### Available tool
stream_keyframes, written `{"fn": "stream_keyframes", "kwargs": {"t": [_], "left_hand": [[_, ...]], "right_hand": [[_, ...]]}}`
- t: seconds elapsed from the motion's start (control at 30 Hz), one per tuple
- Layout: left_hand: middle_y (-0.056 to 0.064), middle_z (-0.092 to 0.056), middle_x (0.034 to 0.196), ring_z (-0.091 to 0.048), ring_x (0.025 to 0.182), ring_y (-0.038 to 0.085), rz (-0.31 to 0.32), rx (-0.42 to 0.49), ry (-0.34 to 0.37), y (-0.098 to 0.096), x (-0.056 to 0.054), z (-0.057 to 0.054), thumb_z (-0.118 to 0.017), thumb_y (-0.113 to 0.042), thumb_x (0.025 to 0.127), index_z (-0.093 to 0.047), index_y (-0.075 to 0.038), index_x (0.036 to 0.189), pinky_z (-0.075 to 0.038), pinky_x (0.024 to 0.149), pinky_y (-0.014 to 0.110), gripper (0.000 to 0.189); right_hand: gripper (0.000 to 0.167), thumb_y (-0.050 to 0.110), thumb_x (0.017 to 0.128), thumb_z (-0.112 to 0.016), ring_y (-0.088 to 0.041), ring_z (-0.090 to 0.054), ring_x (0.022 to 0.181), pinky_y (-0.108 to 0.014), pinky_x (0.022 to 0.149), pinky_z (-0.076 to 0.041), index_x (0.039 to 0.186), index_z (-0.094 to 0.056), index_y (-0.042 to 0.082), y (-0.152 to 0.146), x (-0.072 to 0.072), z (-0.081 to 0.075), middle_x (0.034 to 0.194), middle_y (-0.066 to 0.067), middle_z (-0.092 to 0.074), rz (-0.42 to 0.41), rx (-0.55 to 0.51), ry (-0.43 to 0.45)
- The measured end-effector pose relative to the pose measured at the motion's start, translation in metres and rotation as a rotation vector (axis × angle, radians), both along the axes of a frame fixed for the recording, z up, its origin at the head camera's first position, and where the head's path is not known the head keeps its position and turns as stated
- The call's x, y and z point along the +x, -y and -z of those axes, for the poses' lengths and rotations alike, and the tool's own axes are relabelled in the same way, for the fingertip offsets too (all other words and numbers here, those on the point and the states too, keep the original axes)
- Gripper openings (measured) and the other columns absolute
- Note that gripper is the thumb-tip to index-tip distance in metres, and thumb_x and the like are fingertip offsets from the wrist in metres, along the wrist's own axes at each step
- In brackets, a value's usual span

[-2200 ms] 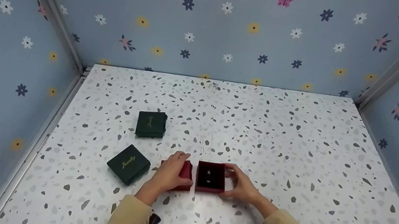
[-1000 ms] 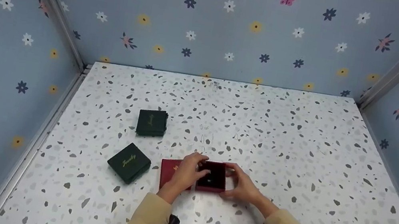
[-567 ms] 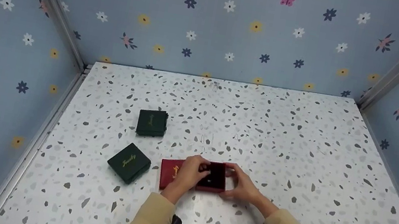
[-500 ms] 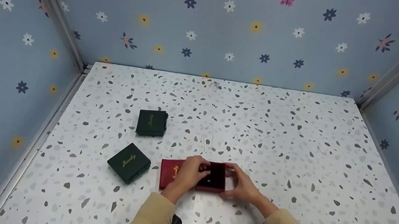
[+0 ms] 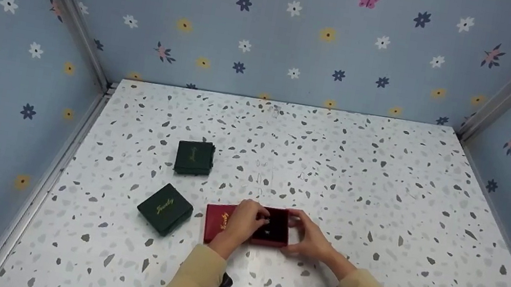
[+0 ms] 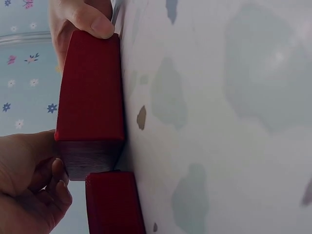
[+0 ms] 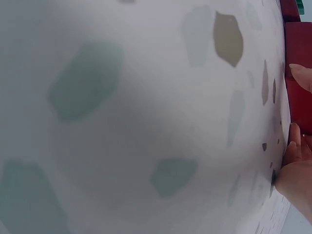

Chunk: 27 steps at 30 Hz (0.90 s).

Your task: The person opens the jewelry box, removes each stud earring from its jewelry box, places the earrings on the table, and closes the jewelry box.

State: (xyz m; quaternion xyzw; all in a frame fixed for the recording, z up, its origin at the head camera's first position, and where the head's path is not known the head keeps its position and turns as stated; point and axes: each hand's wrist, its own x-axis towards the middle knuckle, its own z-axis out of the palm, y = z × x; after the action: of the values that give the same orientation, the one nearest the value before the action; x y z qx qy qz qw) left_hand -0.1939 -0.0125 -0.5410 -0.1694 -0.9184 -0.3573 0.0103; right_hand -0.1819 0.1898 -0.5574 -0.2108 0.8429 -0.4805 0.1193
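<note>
The base of a red jewelry box [image 5: 269, 243] with a black insert sits on the table. One small star-shaped stud earring [image 5: 267, 231] shows in the insert. My right hand [image 5: 314, 239] grips the base's right side, thumb at the near corner and fingers at the far one; its thumb [image 6: 95, 22] also shows at the top of the left wrist view. My left hand [image 5: 242, 222] reaches over the base's left edge with curled fingers. Its thumb and fingertips pinch at a second earring, mostly hidden by them. Beneath that hand lies the red lid [image 5: 215, 222], gold-lettered.
Two dark green jewelry boxes lie to the left, one turned at an angle [image 5: 165, 209] and one farther back [image 5: 194, 156]. Flower-patterned panels [image 5: 275, 27] stand along the back and both sides of the speckled white table [image 5: 381, 196].
My left hand has moved right, from the red lid to the insert of the box base, its fingertips coming onto one earring. The right hand has kept its hold on the base.
</note>
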Motion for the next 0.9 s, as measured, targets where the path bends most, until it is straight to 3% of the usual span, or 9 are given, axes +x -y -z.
{"fn": "stream_keyframes", "kwargs": {"t": [0.17, 0.3, 0.9], "left_hand": [[0.005, -0.066, 0.081, -0.060, 0.081, 0.018, 0.007, -0.001, -0.014, 0.001, 0.000, 0.002, -0.068, -0.005, 0.076, -0.072, -0.004, 0.082, -0.047, 0.073, 0.029, 0.008], [0.004, -0.067, 0.079, -0.061, 0.078, 0.018, 0.019, 0.012, -0.046, 0.002, 0.000, 0.004, -0.068, -0.005, 0.075, -0.072, -0.004, 0.080, -0.047, 0.069, 0.028, 0.007], [0.000, -0.067, 0.076, -0.061, 0.075, 0.017, -0.027, -0.065, -0.104, 0.000, 0.000, 0.007, -0.071, -0.010, 0.073, -0.073, -0.010, 0.077, -0.047, 0.068, 0.027, 0.004]], "right_hand": [[0.081, -0.003, 0.057, -0.079, -0.038, -0.049, 0.100, -0.053, 0.093, -0.027, 0.126, -0.036, -0.005, 0.005, 0.007, -0.019, 0.111, -0.023, -0.052, -0.032, -0.065, -0.001], [0.081, -0.004, 0.058, -0.078, -0.037, -0.049, 0.100, -0.052, 0.093, -0.027, 0.127, -0.035, -0.006, 0.005, 0.008, -0.025, 0.111, -0.024, -0.052, -0.036, -0.067, 0.023], [0.081, -0.003, 0.057, -0.078, -0.036, -0.049, 0.101, -0.051, 0.095, -0.026, 0.126, -0.037, -0.004, 0.006, 0.008, -0.024, 0.113, -0.023, -0.050, -0.029, -0.053, 0.013]]}}
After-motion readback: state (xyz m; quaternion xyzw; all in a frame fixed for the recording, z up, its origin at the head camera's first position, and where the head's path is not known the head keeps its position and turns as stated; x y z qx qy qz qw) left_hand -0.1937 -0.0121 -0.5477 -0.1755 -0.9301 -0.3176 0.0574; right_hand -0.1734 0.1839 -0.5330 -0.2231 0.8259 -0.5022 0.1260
